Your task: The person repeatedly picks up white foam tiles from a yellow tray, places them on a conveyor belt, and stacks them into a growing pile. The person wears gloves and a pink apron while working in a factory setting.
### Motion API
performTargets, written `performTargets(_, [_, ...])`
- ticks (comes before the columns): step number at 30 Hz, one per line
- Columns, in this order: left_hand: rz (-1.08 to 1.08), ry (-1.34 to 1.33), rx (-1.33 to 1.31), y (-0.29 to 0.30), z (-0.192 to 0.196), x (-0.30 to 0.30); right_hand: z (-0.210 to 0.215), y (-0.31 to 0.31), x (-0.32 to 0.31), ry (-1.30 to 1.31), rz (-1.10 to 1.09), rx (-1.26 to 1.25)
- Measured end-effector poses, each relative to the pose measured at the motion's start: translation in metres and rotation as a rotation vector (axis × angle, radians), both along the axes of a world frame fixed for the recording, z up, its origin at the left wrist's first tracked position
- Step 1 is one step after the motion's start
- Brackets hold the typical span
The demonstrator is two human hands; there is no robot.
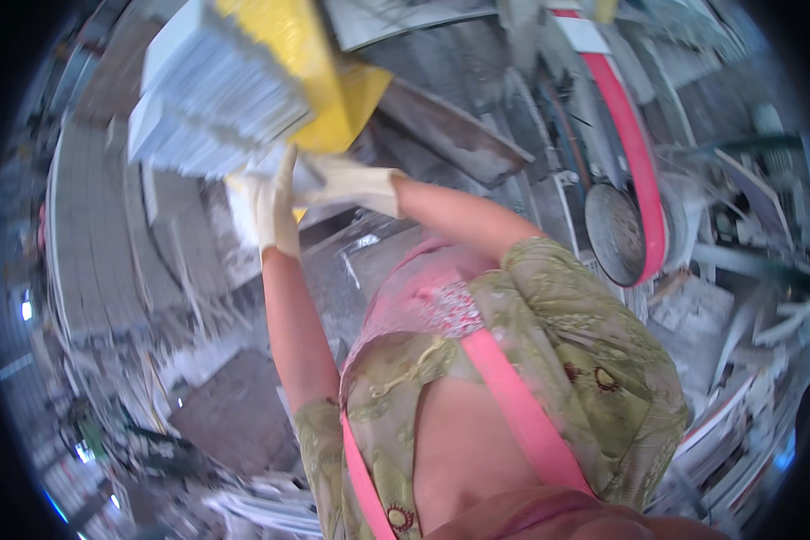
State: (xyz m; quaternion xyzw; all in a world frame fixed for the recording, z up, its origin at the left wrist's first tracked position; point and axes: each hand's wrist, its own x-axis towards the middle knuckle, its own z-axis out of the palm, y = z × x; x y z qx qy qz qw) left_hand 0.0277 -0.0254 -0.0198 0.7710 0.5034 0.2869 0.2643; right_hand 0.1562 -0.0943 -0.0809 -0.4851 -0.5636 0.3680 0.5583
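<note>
My left hand (274, 211), in a cream glove, is raised at the lower edge of a stack of thin white slabs (216, 99). Its thumb points up and its fingers curl round a pale slab end (265, 164), though blur softens the detail. Close beside it is my right hand (355, 184), gloved alike and reaching in from the right. Its fingertips are smeared by motion next to a greyish patch, so its grip is unclear. Behind the hands, a yellow metal piece (324, 99) stands against the stack's right side.
Grey stacked boards (90, 234) fill the left side. A brown-grey plank (459, 135) slants beyond my right hand. On the right, a pink strap (625, 135) hangs by a round metal pan (614, 234). A dark flat sheet (234, 409) lies low at the left amid scattered scraps.
</note>
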Motion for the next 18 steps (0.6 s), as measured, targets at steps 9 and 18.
performTargets(9, [0.25, -0.008, -0.196, -0.047, 0.02, 0.031, -0.012, -0.08, 0.192, -0.05, -0.245, -0.105])
performTargets(18, [0.345, 0.073, -0.129, -0.018, -0.014, 0.015, -0.03, -0.193, 0.461, -1.193, -1.202, -0.41])
